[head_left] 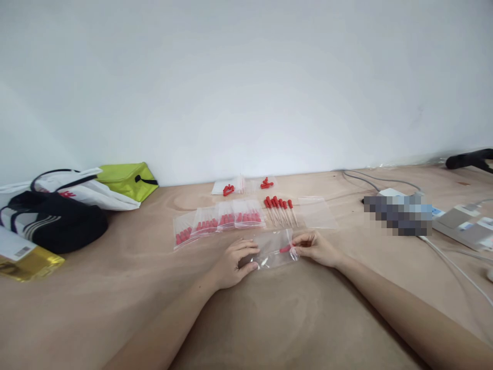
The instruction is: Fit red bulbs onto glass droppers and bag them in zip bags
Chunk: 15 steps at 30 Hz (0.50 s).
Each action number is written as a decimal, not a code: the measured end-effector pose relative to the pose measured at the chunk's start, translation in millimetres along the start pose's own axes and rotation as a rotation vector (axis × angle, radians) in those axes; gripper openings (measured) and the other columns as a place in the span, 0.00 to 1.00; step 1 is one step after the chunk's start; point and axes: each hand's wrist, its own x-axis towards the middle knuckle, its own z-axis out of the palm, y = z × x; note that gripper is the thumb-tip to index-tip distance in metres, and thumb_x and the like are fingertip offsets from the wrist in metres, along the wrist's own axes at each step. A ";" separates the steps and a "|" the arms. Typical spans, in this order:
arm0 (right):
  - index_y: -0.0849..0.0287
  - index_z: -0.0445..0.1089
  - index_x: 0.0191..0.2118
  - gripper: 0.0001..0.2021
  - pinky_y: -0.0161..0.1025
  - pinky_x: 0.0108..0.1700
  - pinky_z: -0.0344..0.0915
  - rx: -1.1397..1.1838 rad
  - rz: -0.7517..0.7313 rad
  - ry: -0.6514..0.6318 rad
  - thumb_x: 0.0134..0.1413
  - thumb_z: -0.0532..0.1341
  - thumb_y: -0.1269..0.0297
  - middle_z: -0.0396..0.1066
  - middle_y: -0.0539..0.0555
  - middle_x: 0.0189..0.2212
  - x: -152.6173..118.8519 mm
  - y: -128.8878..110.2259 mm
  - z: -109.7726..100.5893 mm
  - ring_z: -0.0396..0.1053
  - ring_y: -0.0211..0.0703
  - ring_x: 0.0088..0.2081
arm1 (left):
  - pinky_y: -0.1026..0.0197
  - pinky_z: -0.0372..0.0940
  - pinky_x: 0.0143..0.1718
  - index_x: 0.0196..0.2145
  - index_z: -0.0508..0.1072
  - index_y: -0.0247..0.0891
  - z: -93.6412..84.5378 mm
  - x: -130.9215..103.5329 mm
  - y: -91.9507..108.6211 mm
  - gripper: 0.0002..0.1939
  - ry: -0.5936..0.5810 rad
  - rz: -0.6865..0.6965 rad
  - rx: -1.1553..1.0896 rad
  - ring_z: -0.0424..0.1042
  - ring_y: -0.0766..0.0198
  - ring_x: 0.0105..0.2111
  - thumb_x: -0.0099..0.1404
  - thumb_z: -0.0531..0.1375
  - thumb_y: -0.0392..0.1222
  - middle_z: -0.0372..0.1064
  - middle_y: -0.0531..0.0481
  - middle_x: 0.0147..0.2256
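Note:
A clear zip bag lies flat on the table in front of me. My left hand holds its left end, with the thumb below and the fingers curved over the top. At the bag's right-hand mouth, my right hand pinches a red-tipped wooden stick, which lies partly inside the bag. Just beyond, several loose red-tipped sticks lie fanned out, tips away from me. Left of them is a row of filled zip bags, each with red tips showing. An unfilled zip bag lies to their right.
Near the wall are more bags and two small piles of red tips. On the left stand a black bag, a lime-green pouch and a yellow packet. Cables and a white box are at the right.

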 end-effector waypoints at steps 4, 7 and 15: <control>0.58 0.72 0.23 0.14 0.36 0.35 0.61 -0.243 -0.166 -0.151 0.48 0.56 0.55 0.67 0.52 0.29 -3.1 -12.8 -10.1 0.64 0.37 0.31 | 0.48 0.50 0.56 0.45 0.69 0.41 0.1 -0.5 -1.7 0.16 -0.008 -0.010 0.030 0.60 0.57 0.52 0.59 0.56 0.44 0.65 0.47 0.48; 0.60 0.69 0.19 0.14 0.35 0.33 0.61 -0.305 -0.159 -0.141 0.47 0.57 0.57 0.67 0.52 0.27 2.6 -16.3 -23.4 0.64 0.37 0.30 | 0.47 0.50 0.55 0.46 0.68 0.42 1.0 -0.2 0.6 0.17 -0.003 -0.016 0.064 0.60 0.56 0.51 0.58 0.57 0.46 0.65 0.47 0.48; 0.63 0.66 0.33 0.10 0.33 0.30 0.59 -0.677 0.274 0.595 0.40 0.59 0.68 0.70 0.56 0.28 71.1 -6.6 -41.0 0.67 0.41 0.30 | 0.49 0.54 0.53 0.45 0.70 0.42 3.7 1.8 1.6 0.15 0.037 0.051 0.059 0.61 0.57 0.50 0.63 0.52 0.45 0.65 0.46 0.48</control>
